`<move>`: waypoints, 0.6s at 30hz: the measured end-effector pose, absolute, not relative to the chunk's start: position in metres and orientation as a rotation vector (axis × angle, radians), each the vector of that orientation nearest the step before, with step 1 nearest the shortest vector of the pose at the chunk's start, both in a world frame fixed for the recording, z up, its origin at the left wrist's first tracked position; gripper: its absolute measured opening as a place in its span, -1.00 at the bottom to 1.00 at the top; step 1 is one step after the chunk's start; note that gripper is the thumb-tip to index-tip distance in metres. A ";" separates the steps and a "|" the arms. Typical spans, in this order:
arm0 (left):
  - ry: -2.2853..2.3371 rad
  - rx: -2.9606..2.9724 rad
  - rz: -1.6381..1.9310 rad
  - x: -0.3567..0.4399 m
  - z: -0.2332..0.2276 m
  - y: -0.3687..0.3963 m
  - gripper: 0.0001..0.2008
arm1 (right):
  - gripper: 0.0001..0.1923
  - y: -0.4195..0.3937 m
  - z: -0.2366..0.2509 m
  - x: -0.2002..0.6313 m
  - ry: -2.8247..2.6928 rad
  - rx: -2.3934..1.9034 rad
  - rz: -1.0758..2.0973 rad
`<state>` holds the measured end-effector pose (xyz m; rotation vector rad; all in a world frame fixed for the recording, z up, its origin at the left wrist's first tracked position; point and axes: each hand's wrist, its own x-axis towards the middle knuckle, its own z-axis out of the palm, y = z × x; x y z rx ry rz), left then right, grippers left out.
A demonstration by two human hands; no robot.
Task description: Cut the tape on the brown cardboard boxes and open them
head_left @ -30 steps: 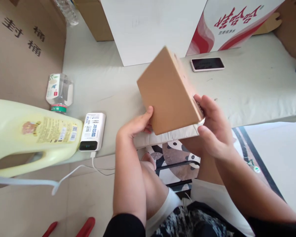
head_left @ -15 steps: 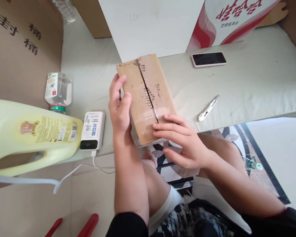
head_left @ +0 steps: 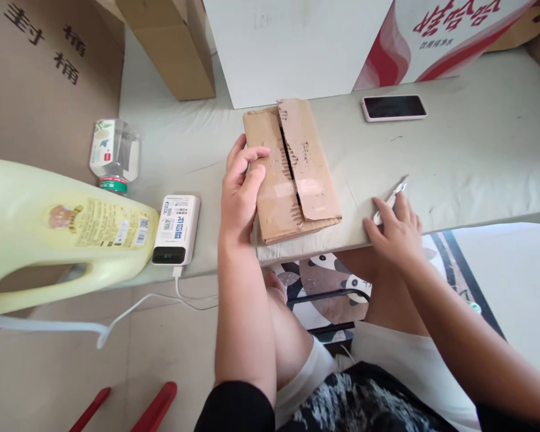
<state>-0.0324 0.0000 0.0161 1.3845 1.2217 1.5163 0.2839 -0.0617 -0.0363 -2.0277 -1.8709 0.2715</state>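
The small white cutter (head_left: 390,197) lies near the table's (head_left: 477,156) front edge, just right of the cardboard box (head_left: 292,168), long axis slanting up and to the right. The right hand (head_left: 398,231) is the one on it, fingers spread flat over its near end, not closed around it yet as far as I can tell. The left hand (head_left: 239,186) rests open-fingered on the box's left side, pinning it flat, seam facing up.
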 end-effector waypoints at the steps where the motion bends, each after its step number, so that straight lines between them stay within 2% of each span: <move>1: 1.227 1.384 1.516 -0.032 0.016 0.000 -0.78 | -0.47 -0.066 -0.039 0.287 -1.904 -2.016 0.273; 11: 1.218 1.364 1.551 -0.027 0.014 0.003 -0.81 | -0.54 -0.115 -0.047 0.256 -2.347 -1.610 0.374; 15: 1.230 1.355 1.560 -0.026 0.015 0.001 -0.81 | -0.55 -0.108 -0.044 0.256 -2.201 -1.576 0.450; 18: 1.205 1.352 1.578 -0.026 0.015 0.001 -0.82 | -0.64 -0.105 -0.025 0.256 -1.903 -1.516 0.694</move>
